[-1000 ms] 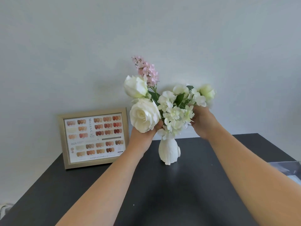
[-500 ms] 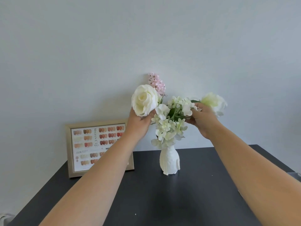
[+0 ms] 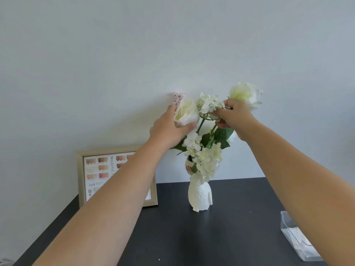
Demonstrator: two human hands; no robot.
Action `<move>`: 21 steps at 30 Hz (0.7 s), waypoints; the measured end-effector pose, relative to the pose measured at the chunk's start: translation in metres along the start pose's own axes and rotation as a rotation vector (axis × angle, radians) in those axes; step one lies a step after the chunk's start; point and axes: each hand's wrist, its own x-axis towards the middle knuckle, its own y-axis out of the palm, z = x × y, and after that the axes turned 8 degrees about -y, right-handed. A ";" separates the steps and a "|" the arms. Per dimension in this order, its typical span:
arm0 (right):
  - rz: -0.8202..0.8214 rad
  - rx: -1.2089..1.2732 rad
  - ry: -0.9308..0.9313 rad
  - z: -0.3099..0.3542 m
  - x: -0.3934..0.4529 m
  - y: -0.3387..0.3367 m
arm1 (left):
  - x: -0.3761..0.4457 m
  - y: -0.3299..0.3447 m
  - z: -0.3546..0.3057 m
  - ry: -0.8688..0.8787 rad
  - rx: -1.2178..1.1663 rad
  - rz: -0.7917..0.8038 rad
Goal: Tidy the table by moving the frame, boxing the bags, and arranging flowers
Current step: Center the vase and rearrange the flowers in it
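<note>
A white sculpted vase [image 3: 199, 195] stands on the black table [image 3: 221, 237] and holds a bunch of white flowers [image 3: 206, 160] with green leaves. My left hand [image 3: 169, 129] cups a white rose [image 3: 185, 112] from the left, thumb under the bloom; a pink sprig [image 3: 178, 97] shows just behind it. My right hand [image 3: 233, 117] pinches the stems beside a small white cluster [image 3: 208, 102], with another white rose [image 3: 245, 95] above its knuckles. The gold picture frame [image 3: 80, 175] leans on the wall at the left, partly hidden by my left forearm.
A clear plastic box [image 3: 294, 239] with white contents sits at the table's right side, partly behind my right forearm. A plain pale wall rises directly behind the table.
Both hands have risen with the blooms, the stems now stretched taller above the vase. The view has tilted so the table and the clear box show lower in frame.
</note>
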 end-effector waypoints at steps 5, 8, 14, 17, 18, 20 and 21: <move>0.087 -0.222 -0.035 -0.004 -0.005 0.000 | -0.010 0.014 0.016 -0.016 0.474 -0.045; 0.092 -0.251 -0.071 -0.011 -0.010 -0.001 | -0.008 0.013 0.018 -0.023 0.479 0.084; 0.112 -0.231 -0.117 -0.011 -0.013 0.001 | 0.008 -0.029 -0.003 0.069 0.038 -0.187; 0.126 -0.233 -0.157 -0.012 -0.013 0.002 | 0.006 -0.026 -0.026 0.336 0.233 -0.018; 0.119 -0.248 -0.171 -0.013 -0.013 0.002 | 0.005 -0.021 -0.031 0.376 0.246 0.039; 0.091 -0.273 -0.187 -0.015 -0.015 0.001 | 0.004 -0.011 -0.035 0.390 0.155 0.114; 0.087 -0.261 -0.188 -0.016 -0.017 -0.001 | 0.005 -0.007 -0.034 0.376 0.099 0.140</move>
